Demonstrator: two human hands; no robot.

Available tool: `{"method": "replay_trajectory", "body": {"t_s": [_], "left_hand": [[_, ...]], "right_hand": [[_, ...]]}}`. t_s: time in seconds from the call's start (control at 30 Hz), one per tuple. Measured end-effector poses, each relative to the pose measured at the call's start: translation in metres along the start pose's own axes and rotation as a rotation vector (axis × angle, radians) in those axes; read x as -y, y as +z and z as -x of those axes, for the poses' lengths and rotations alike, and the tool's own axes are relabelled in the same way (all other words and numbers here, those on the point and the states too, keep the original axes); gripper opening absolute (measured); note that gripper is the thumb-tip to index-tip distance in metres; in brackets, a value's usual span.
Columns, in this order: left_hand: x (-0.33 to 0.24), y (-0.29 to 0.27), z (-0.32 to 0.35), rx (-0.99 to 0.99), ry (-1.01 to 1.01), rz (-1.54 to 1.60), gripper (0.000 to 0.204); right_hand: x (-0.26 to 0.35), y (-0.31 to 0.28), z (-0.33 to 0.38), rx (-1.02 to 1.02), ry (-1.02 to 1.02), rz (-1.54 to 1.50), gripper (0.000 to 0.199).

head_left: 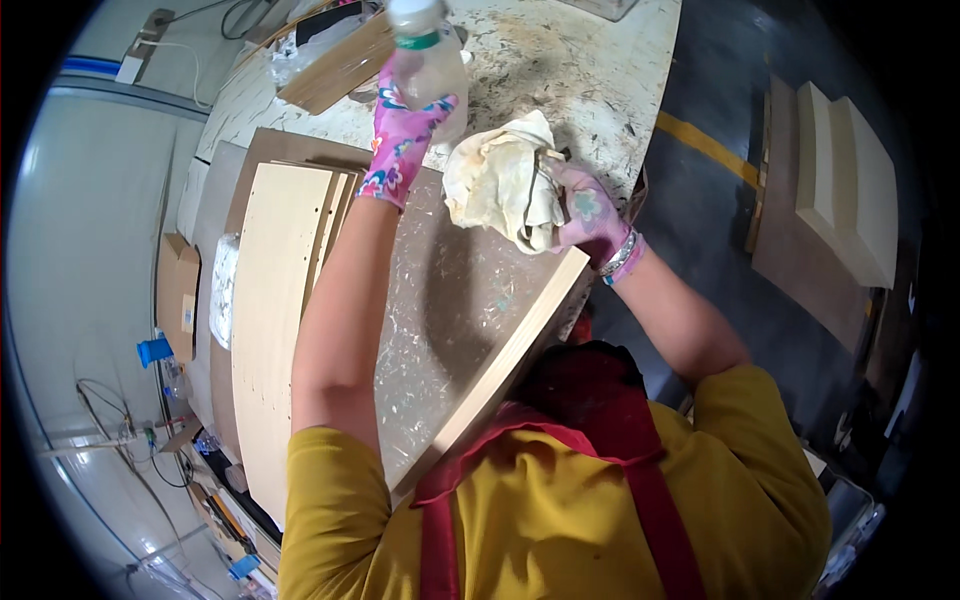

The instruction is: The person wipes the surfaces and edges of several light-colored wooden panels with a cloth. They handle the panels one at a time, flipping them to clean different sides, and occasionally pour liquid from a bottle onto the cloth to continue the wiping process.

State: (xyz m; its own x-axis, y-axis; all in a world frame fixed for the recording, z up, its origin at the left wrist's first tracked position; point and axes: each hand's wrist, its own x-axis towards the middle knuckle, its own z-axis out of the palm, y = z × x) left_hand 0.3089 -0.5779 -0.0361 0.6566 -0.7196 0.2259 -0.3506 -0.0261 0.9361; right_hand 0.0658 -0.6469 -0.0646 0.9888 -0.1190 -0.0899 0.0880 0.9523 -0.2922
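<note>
My left hand [403, 125], in a pink patterned glove, grips a clear plastic bottle [428, 55] with a green band near its cap, held tilted toward a crumpled cream rag [500, 180]. My right hand [585, 210], in a pale purple glove, clutches that rag just above the worktable. A long light wooden panel [505, 360] stands on edge below the rag, leaning from my chest up toward my right hand.
A stack of pale wooden boards [275, 310] lies at the left of the paint-speckled worktable [450, 300]. Brown boards [335, 70] and cables sit at the far edge. Cream panels [850, 185] lie on a brown sheet on the floor at the right.
</note>
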Motion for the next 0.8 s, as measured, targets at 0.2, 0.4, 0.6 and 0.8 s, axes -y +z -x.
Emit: {"method": "replay_trajectory", "body": {"t_s": [0.2, 0.4, 0.6, 0.8], "left_hand": [[0.043, 0.024, 0.000, -0.126, -0.002, -0.053, 0.067], [0.020, -0.012, 0.052, -0.075, -0.257, -0.031, 0.105], [-0.149, -0.059, 0.217, 0.294, -0.398, 0.037, 0.095], [-0.209, -0.030, 0.304, 0.528, -0.425, -0.671, 0.065]], "right_hand": [[0.003, -0.010, -0.002, 0.134, 0.114, -0.132, 0.033], [0.004, -0.004, -0.003, 0.193, 0.118, -0.124, 0.033], [-0.001, -0.006, -0.008, 0.039, 0.055, -0.040, 0.033], [0.013, -0.009, -0.009, -0.300, -0.284, 0.551, 0.026]]}}
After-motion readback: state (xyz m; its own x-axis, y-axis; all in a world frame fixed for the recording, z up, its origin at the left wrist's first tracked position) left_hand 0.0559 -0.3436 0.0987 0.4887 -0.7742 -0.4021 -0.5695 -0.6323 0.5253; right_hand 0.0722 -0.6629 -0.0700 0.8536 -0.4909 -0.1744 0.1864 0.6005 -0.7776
